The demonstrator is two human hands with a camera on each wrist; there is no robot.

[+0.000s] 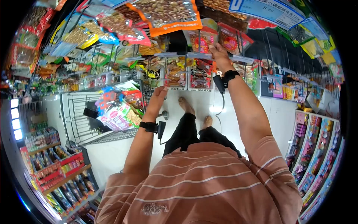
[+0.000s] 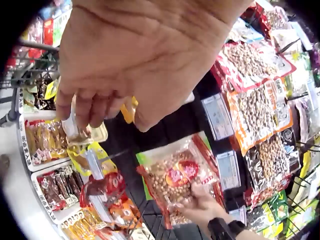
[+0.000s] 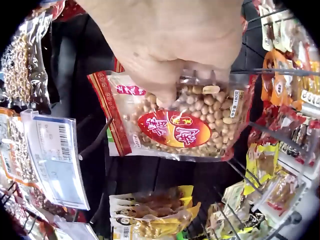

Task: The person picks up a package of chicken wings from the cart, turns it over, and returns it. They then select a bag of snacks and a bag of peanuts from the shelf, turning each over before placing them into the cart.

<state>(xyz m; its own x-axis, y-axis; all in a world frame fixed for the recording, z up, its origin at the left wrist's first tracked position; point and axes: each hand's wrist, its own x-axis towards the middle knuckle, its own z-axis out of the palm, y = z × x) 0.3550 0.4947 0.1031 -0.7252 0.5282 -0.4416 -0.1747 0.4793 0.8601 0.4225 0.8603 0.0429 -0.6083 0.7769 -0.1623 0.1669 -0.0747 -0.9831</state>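
Note:
My right hand [image 1: 220,56] is up at the shelf, holding a clear bag of peanuts [image 3: 215,112] with red printed ends and a red oval label. In the right wrist view the thumb lies across the bag's front; the rest of the grip is partly hidden. The same bag shows lower in the left wrist view, among the wire hooks. My left hand [image 1: 157,99] hangs loosely beside the shopping cart [image 1: 76,115], fingers relaxed and nothing in them. Packaged snacks [image 1: 123,110] fill part of the cart.
Bagged nuts [image 1: 169,15] hang on hooks above, with price tags [image 3: 55,155] jutting out from the rack. Trays of wrapped snacks [image 1: 176,76] sit below the hand. More stocked shelves [image 1: 313,149] stand behind on the right, and red crates [image 1: 56,171] on the left.

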